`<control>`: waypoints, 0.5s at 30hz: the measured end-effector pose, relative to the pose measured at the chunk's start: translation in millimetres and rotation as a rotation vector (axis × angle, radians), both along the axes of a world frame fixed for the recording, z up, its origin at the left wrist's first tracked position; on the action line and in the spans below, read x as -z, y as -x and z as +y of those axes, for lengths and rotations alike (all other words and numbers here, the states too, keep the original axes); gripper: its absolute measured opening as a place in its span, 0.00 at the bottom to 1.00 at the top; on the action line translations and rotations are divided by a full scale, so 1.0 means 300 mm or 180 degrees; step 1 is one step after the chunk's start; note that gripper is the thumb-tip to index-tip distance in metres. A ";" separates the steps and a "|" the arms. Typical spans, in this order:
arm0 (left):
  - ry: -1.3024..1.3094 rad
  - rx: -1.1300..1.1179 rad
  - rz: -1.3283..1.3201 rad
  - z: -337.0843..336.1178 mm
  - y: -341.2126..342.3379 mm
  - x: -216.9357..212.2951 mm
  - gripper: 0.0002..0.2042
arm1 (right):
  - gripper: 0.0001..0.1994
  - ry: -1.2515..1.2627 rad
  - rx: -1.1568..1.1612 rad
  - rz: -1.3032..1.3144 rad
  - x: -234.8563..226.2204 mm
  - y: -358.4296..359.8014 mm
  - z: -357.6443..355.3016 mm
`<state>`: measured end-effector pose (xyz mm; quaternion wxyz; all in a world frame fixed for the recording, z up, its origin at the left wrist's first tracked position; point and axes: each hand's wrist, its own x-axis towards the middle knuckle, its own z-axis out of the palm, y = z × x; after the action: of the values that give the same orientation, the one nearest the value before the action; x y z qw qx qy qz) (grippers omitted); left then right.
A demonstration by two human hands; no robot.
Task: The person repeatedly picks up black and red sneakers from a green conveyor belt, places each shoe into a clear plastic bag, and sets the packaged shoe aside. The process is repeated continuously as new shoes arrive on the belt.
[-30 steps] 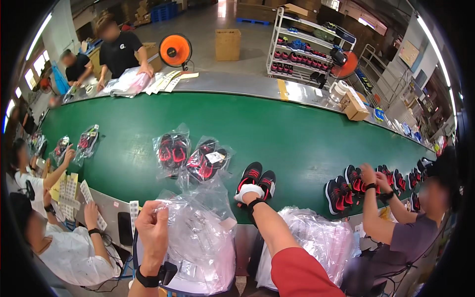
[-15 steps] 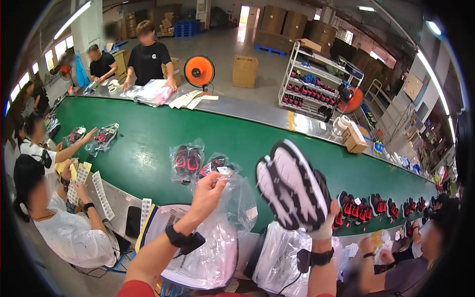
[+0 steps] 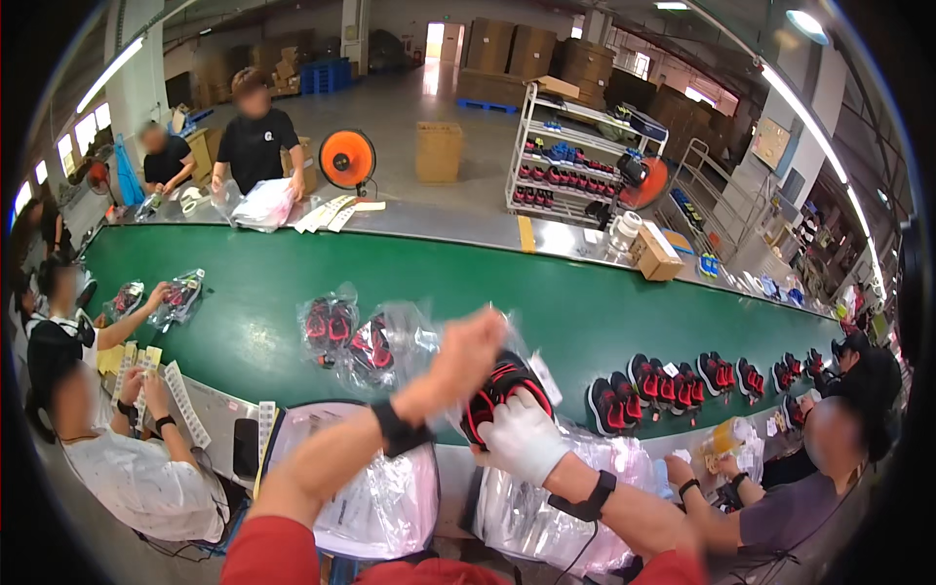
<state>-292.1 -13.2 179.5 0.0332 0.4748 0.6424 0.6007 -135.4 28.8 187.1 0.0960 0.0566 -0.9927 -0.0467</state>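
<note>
My right hand, in a white glove, grips a pair of black sneakers with red lining, its fingers at the shoe openings. My left hand is bare, blurred and closed. It is raised beside the shoes, pinching the edge of a clear plastic bag. The bag's film shows around the toes, but how far it covers the shoes I cannot tell. A white tag sticks out at their right. On the green belt left of my left hand lie bagged red-and-black sneakers and another bagged pair.
Unbagged sneakers line the near right of the green belt. Stacks of clear bags lie before me. Co-workers sit close on both sides; one person stands across the belt. A shoe rack and an orange fan stand beyond.
The sneakers have turned from soles showing to openings showing, and come lower and left. My left hand has moved right to them with the bag. The whole view has shifted.
</note>
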 end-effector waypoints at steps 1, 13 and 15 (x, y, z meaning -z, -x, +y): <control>0.0099 -0.0067 -0.0238 0.039 0.072 -0.040 0.07 | 0.14 0.0119 -0.0094 -0.0078 -0.016 0.010 -0.019; 0.1422 0.1567 0.1395 -0.095 -0.047 -0.023 0.04 | 0.15 0.0627 -0.0293 -0.0017 0.048 -0.022 0.131; 0.1411 0.1130 0.0875 -0.186 -0.182 0.133 0.04 | 0.13 0.0624 0.0274 -0.0508 0.114 0.010 0.130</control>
<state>-237.5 -69.0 139.5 0.1531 0.6374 0.6632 0.3611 -138.4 67.8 152.9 0.0197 0.0078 -0.9985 0.0511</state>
